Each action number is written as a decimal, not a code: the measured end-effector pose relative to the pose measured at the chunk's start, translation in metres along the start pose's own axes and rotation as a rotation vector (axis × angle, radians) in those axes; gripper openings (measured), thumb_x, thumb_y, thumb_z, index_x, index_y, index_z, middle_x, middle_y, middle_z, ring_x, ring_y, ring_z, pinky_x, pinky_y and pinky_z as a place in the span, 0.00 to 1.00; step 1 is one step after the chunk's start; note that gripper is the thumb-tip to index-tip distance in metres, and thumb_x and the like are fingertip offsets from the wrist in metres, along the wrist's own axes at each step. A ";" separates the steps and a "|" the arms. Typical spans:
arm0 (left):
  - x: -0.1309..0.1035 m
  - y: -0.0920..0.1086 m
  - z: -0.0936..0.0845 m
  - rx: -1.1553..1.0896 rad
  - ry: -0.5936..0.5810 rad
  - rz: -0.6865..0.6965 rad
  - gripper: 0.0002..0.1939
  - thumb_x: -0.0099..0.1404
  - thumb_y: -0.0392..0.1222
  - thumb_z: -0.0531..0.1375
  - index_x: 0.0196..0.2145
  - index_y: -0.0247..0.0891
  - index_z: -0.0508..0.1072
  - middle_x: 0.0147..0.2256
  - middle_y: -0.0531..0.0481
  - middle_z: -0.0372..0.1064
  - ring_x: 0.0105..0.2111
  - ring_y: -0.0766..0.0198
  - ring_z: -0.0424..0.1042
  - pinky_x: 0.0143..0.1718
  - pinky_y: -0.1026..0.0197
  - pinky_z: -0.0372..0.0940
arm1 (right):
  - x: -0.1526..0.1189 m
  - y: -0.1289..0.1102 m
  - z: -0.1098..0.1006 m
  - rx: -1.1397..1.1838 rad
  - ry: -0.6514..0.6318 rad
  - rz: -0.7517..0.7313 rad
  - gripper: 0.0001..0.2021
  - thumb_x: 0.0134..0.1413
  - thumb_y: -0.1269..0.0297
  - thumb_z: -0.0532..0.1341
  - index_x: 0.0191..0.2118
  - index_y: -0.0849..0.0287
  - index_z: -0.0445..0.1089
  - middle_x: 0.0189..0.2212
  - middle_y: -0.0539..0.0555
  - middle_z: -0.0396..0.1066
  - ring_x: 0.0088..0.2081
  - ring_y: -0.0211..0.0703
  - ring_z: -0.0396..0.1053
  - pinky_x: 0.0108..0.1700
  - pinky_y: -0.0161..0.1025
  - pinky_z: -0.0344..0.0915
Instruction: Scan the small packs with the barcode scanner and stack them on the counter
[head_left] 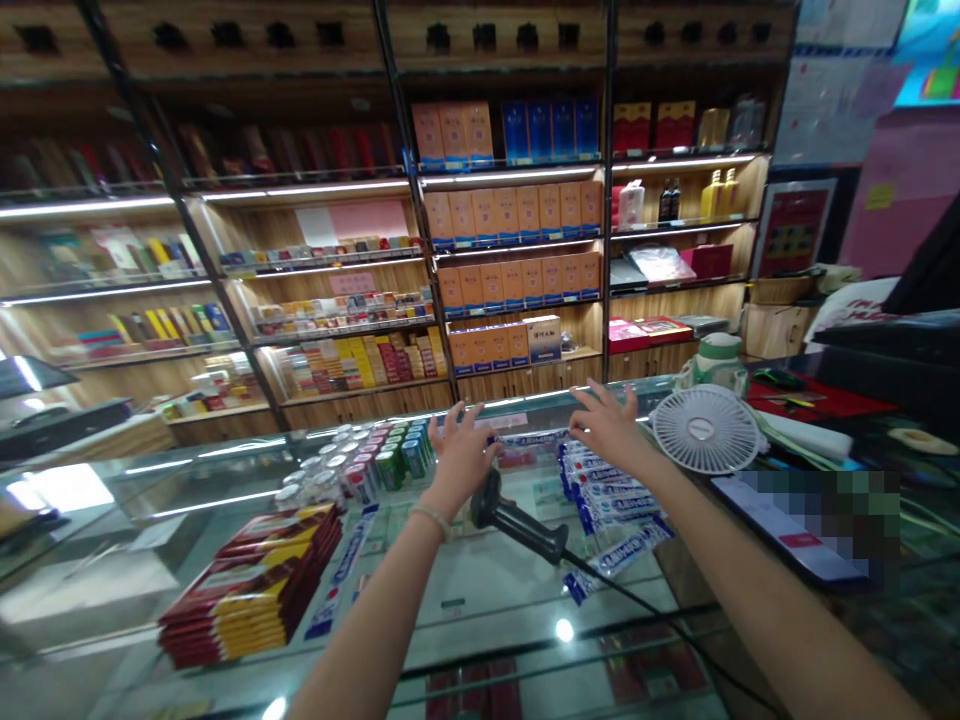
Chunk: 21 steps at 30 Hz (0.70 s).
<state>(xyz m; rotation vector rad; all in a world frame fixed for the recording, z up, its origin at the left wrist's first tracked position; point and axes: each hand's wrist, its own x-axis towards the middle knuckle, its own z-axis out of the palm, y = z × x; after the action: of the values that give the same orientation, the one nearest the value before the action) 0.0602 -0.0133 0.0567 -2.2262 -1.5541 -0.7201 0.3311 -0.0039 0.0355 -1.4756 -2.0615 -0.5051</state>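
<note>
My left hand [461,452], with a band at the wrist, reaches over the glass counter with its fingers spread. My right hand [609,432] is across from it, fingers also apart. Between them a blue-and-white wrapped stick pack [534,438] lies crosswise, its ends close to my two hands; whether they touch it I cannot tell. More such stick packs [611,490] are piled below my right hand, one lying askew [619,560]. A black handheld barcode scanner [525,528] lies between my forearms, its cable running to the lower right.
Left of my left hand are rows of small cans and tubs [390,465], a stack of red-and-yellow packets [255,590] and a single stick pack [343,570]. A white fan [705,430], green-topped bottle [716,362] and phone-like screen [795,530] sit right. Stocked shelves [517,245] stand behind.
</note>
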 end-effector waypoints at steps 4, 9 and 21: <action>-0.005 -0.030 -0.001 0.008 -0.008 -0.082 0.06 0.64 0.45 0.64 0.38 0.46 0.81 0.64 0.45 0.64 0.68 0.38 0.51 0.66 0.25 0.39 | 0.015 -0.023 0.020 0.098 -0.044 0.015 0.09 0.64 0.61 0.60 0.34 0.49 0.77 0.65 0.51 0.65 0.69 0.59 0.54 0.63 0.79 0.38; -0.011 -0.047 0.008 -0.012 0.010 -0.137 0.07 0.65 0.45 0.64 0.38 0.45 0.81 0.64 0.44 0.64 0.67 0.38 0.52 0.65 0.24 0.40 | 0.023 -0.039 0.040 0.148 -0.019 0.024 0.09 0.63 0.63 0.59 0.34 0.51 0.77 0.64 0.52 0.67 0.68 0.60 0.55 0.63 0.78 0.39; -0.020 -0.057 0.024 -0.105 0.030 -0.163 0.06 0.65 0.45 0.63 0.37 0.47 0.81 0.64 0.47 0.65 0.67 0.39 0.53 0.65 0.26 0.44 | 0.007 -0.046 0.063 0.045 0.185 -0.051 0.10 0.64 0.57 0.59 0.47 0.50 0.74 0.64 0.56 0.66 0.68 0.56 0.55 0.68 0.65 0.36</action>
<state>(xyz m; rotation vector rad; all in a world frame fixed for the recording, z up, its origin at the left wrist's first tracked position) 0.0063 0.0045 0.0249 -2.1687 -1.7353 -0.8969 0.2728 0.0232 -0.0083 -1.3028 -1.9565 -0.5887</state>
